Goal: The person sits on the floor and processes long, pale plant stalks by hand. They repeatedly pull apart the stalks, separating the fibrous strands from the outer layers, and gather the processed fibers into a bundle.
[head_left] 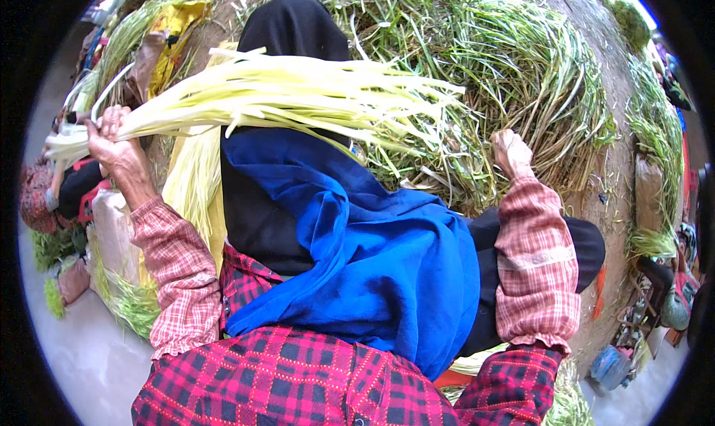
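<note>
My left hand (116, 138) grips a bundle of pale yellow-green plant stalks (268, 93) near its whitish thick ends. The bundle stretches to the right above my lap, its loose tips fanned out over a heap of green leaves. My right hand (512, 152) is closed beside the heap of long green leaves and brown stalks (519, 63); whether it holds a strand cannot be seen. A blue cloth (391, 258) lies across my lap. More pale strips (195, 174) lie on a yellow sheet by my left forearm.
A yellow bag (176, 40) and further stalks are at the upper left. Wrapped bundles (114, 225) stand on the left, and another (648, 191) on the right. Other people sit at both edges; one patterned sleeve (39, 202) shows at left. A clear plastic bag (610, 365) is lower right.
</note>
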Demonstrator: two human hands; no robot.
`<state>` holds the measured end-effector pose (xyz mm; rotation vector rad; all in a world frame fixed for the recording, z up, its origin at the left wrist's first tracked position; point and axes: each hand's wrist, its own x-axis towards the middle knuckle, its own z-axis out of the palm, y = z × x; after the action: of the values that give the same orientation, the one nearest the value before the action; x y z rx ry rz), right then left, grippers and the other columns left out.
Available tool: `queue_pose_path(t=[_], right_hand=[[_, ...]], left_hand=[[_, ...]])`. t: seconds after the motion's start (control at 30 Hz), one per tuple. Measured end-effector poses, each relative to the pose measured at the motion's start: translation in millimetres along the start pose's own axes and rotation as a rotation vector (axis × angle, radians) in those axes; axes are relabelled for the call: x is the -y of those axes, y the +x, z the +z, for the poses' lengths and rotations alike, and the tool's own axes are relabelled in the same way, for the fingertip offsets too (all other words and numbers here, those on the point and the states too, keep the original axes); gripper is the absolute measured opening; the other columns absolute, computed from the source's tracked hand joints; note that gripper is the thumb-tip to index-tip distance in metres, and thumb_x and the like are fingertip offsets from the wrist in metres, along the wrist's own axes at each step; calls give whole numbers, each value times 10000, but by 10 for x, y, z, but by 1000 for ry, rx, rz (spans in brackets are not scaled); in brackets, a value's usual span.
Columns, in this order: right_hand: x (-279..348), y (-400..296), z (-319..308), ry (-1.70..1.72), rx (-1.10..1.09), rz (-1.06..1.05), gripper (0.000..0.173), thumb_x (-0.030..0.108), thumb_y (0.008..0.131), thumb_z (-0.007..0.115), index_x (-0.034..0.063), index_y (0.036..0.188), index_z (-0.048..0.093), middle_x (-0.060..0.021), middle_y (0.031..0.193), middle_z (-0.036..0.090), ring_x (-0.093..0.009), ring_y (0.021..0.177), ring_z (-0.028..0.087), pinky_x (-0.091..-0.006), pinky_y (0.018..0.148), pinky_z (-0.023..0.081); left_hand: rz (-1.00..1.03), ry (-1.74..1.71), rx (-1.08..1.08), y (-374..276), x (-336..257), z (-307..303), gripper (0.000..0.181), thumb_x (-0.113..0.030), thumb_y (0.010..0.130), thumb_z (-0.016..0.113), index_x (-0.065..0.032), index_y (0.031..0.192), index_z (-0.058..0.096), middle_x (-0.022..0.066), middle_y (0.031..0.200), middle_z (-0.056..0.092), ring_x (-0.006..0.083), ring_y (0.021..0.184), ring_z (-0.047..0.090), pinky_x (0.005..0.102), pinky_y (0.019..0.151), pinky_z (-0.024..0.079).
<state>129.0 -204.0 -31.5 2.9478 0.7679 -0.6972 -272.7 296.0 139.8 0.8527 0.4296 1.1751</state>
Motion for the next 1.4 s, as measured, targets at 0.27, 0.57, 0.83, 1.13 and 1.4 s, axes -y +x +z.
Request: queue_pose_path(t=[0.27, 0.57, 0.83, 1.13, 1.4], right_hand=[[429, -196, -407, -10, -223, -412, 463, 209, 746, 623, 148, 1182, 481, -107, 1019, 621, -269, 952, 581, -393, 842, 446], [986, -380, -548, 1276, 291, -287, 573, 394, 869, 529, 33, 1296, 400, -177, 1041, 602, -194, 669, 645, -233, 453, 481], [879, -280, -473, 1288, 270, -408, 246, 126, 847, 504, 6, 1024, 626, 9, 652, 592, -15, 443, 421, -173, 419, 345], [865, -339, -586, 337, -506, -648, 164, 67, 792, 512, 103, 880, 645, -78, 610, 561, -219, 575, 562, -357, 574, 441], [585, -300, -557, 21, -373, -362, 186, 237, 829, 526, 124, 883, 663, -128, 833, 634, -284, 831, 604, -397, 757, 458]], left_hand=[[28, 121, -427, -164, 207, 320, 441, -382, 922, 422, -7, 698, 485, 61, 643, 523, 157, 600, 481, 327, 725, 448], [12, -172, -227, -2, 22, 807, 450, -377, 956, 317, -114, 602, 232, 63, 560, 251, 189, 601, 343, 415, 725, 404], [152, -179, -8, -246, 203, 1460, 450, -393, 959, 313, -84, 632, 291, 50, 582, 346, 200, 600, 365, 401, 702, 387], [240, -113, -135, -169, 332, 1197, 445, -409, 953, 326, -126, 616, 254, 18, 541, 278, 167, 517, 309, 326, 576, 330], [237, -164, -149, -166, 323, 1016, 420, -341, 944, 360, -134, 596, 248, -8, 533, 253, 152, 482, 280, 309, 525, 305]])
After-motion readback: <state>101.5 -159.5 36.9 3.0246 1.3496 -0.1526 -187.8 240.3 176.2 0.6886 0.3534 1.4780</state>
